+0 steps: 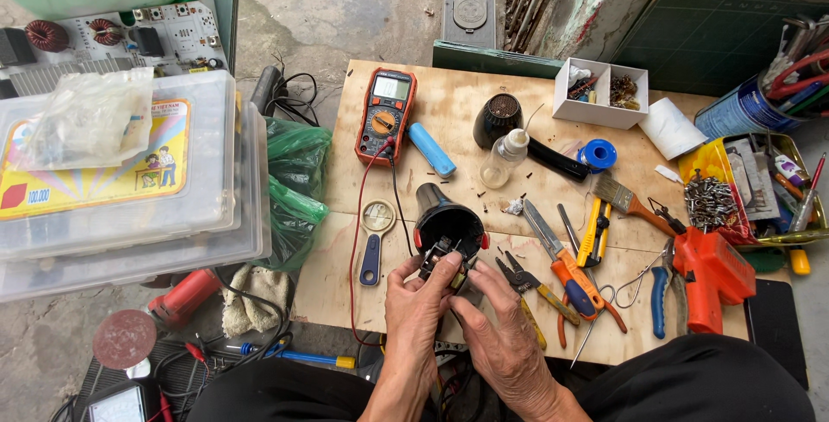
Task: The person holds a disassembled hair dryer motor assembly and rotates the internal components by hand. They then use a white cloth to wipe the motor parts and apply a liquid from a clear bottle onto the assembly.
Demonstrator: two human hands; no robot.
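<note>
My left hand (417, 299) and my right hand (499, 327) meet at the near edge of a small wooden work board (449, 102). Together they grip a small dark electrical part with wires (446, 260) that sticks out of the open end of a black, cone-shaped appliance housing (443, 217) with red tabs. The housing lies on the board just beyond my fingers. My left thumb presses on the part; my right fingers pinch it from the right. What lies under my palms is hidden.
An orange multimeter (385, 114) with red and black leads, a blue cylinder (431, 148), a magnifier (376, 236), a clear squeeze bottle (503, 157), pliers and cutters (566, 271), a brush (629, 200), an orange tool (711, 268), a screw tray (734, 193) and stacked plastic boxes (121, 180) surround me.
</note>
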